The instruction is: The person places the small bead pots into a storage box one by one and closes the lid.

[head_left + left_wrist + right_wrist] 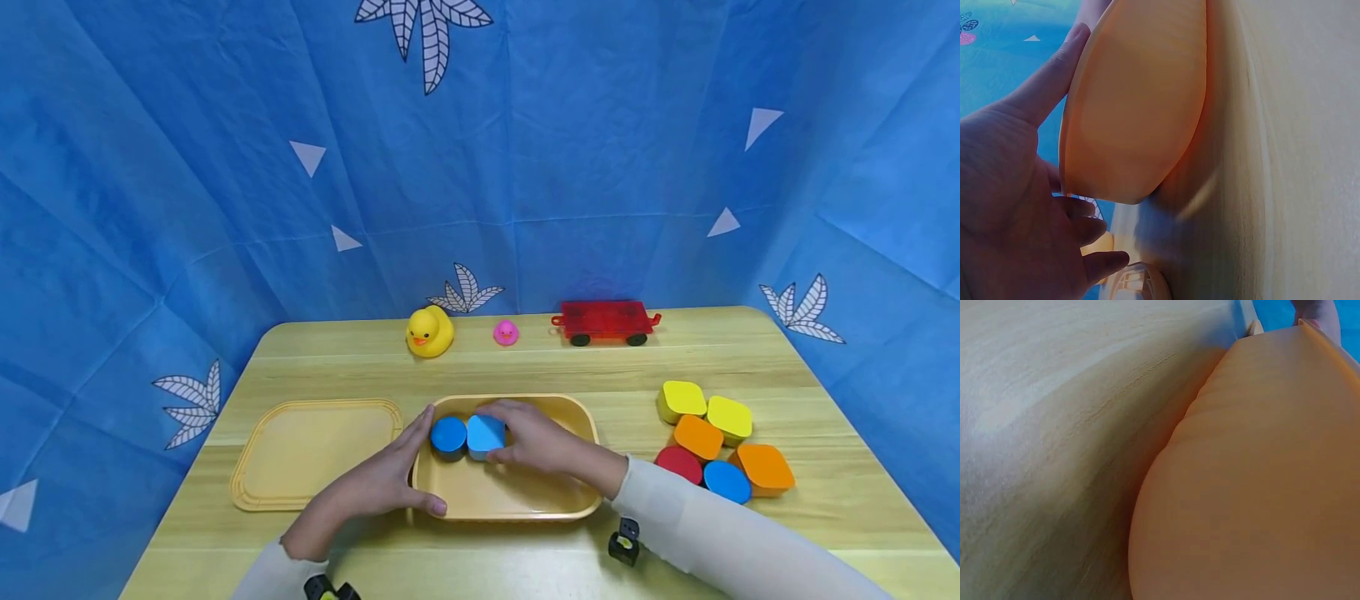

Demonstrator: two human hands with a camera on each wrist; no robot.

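Observation:
A pale yellow-orange plastic box (525, 496) stands before me in the head view. My left hand (382, 479) grips its left end, thumb at the near rim and fingers along the left side; the left wrist view shows the thumb against the box wall (1135, 106). Inside the box, my right hand (536, 437) pinches a blue rounded-square block (486, 433). Just left of that block is a blue round block (449, 436), close to my left fingertips. In the right wrist view, the box's outer wall (1254, 475) hides the right hand's fingers.
Left of the box lies a matching lid (318, 454). Yellow blocks (681, 400), orange blocks (763, 468), a red block (679, 462) and a blue block (727, 481) cluster at right. Along the back stand a yellow duck (431, 332), a small pink duck (506, 332) and a red wagon (606, 321).

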